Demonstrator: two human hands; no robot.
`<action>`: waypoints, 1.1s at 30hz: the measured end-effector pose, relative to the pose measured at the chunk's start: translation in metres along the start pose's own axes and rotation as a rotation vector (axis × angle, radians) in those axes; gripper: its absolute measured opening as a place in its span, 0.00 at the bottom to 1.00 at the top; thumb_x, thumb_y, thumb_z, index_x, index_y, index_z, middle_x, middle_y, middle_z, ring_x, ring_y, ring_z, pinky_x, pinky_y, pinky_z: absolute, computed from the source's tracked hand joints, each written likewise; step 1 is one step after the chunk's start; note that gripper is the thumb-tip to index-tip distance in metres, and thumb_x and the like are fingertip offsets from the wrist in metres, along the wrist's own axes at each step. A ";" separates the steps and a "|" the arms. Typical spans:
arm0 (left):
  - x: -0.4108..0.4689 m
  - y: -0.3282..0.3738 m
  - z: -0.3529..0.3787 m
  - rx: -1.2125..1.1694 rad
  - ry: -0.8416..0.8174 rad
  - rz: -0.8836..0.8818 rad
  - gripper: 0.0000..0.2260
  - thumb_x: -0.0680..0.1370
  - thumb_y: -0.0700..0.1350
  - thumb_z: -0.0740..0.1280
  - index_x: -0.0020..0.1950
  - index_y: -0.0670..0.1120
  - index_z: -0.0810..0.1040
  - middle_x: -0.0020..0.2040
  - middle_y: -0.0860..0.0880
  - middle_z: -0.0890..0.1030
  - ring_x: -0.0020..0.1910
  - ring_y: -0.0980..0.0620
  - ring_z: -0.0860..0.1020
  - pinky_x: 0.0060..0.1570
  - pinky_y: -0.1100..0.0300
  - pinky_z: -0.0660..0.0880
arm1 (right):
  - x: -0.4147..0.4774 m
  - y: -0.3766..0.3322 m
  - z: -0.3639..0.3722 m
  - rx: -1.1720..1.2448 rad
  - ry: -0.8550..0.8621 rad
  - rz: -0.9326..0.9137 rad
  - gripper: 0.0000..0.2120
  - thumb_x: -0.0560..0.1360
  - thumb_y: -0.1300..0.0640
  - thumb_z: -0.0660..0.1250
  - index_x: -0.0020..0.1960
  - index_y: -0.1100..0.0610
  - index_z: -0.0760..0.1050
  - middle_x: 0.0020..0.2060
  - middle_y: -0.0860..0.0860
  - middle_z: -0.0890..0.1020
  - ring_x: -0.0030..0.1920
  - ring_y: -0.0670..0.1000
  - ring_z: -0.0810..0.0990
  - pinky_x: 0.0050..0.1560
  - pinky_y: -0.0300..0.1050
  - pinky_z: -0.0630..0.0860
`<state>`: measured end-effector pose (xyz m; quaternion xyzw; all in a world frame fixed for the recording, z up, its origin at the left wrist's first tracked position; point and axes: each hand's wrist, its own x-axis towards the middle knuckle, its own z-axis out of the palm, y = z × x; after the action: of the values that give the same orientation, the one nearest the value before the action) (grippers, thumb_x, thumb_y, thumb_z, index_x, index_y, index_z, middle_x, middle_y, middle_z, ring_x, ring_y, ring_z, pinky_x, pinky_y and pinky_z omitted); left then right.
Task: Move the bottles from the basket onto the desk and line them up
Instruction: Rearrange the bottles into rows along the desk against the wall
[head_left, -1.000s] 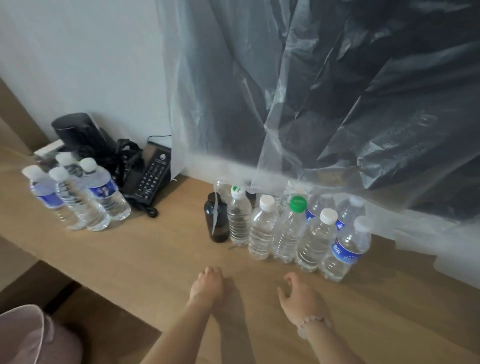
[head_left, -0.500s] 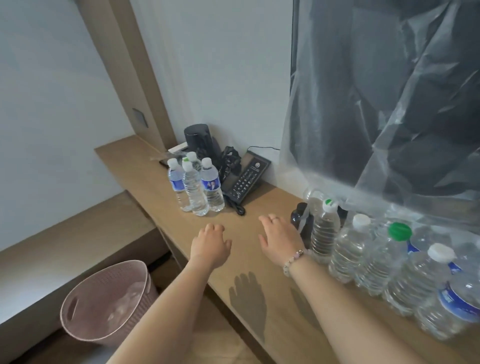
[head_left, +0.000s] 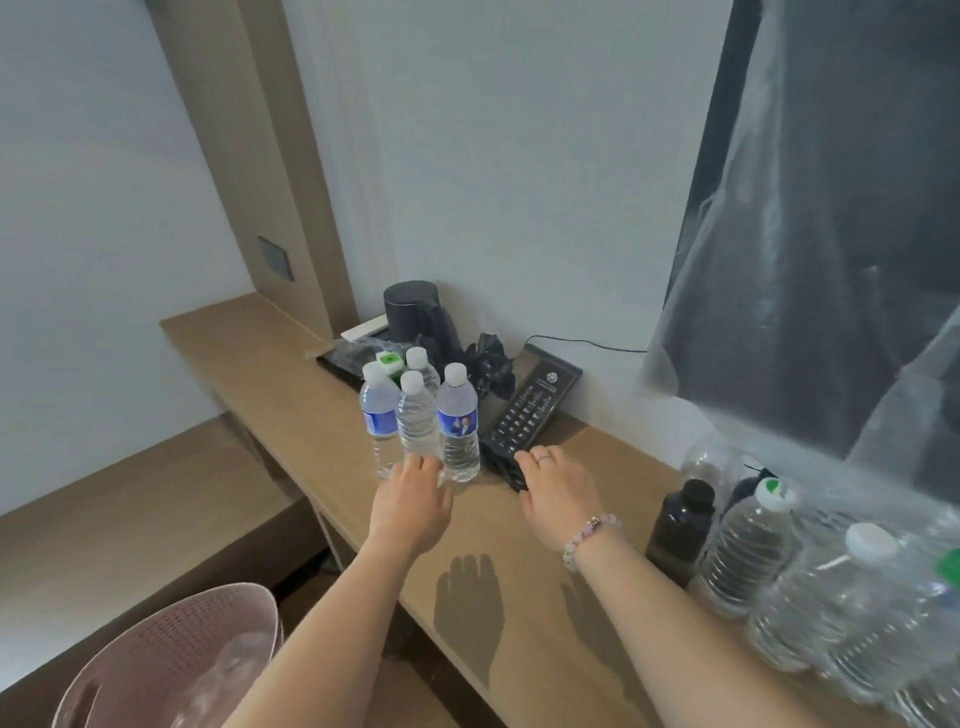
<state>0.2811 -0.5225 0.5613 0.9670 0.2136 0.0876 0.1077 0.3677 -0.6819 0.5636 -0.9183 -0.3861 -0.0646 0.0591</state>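
The left hand (head_left: 410, 506) reached the foot of a cluster of four bottles (head_left: 418, 418), its grip apart and not yet closed on one. The right hand (head_left: 558, 491) hovered open beside the phone (head_left: 530, 410). A row of bottles (head_left: 810, 582) stood at the right of the wooden desk (head_left: 524, 618): clear ribbed plastic, one dark. The perforated pink basket (head_left: 171, 654) sat below; contents unclear. Judged late: the cluster awaited alignment.

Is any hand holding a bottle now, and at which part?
Left hand reaches the base of the middle bottle; whether its grip has closed cannot be told. Right hand holds nothing.
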 end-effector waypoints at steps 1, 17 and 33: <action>0.010 -0.012 -0.002 0.001 0.006 0.002 0.16 0.80 0.51 0.58 0.65 0.47 0.68 0.61 0.48 0.72 0.61 0.48 0.71 0.56 0.55 0.70 | 0.012 -0.008 0.001 -0.008 -0.006 -0.010 0.21 0.79 0.58 0.56 0.71 0.56 0.62 0.66 0.53 0.70 0.64 0.54 0.68 0.60 0.46 0.67; 0.110 -0.134 -0.013 -0.041 0.028 -0.052 0.16 0.80 0.51 0.56 0.65 0.45 0.68 0.61 0.46 0.71 0.60 0.47 0.70 0.55 0.55 0.69 | 0.129 -0.078 0.022 0.013 0.097 0.129 0.16 0.79 0.51 0.55 0.64 0.56 0.67 0.62 0.53 0.73 0.61 0.53 0.70 0.58 0.45 0.69; 0.134 -0.133 -0.001 -0.134 0.042 -0.204 0.22 0.78 0.55 0.60 0.66 0.44 0.67 0.63 0.47 0.71 0.63 0.47 0.70 0.57 0.54 0.68 | 0.162 -0.035 0.041 0.661 -0.087 0.438 0.51 0.63 0.54 0.79 0.75 0.56 0.50 0.72 0.54 0.64 0.71 0.56 0.64 0.70 0.52 0.65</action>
<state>0.3478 -0.3471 0.5463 0.9288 0.3067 0.1104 0.1761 0.4583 -0.5376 0.5517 -0.9122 -0.1833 0.1164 0.3474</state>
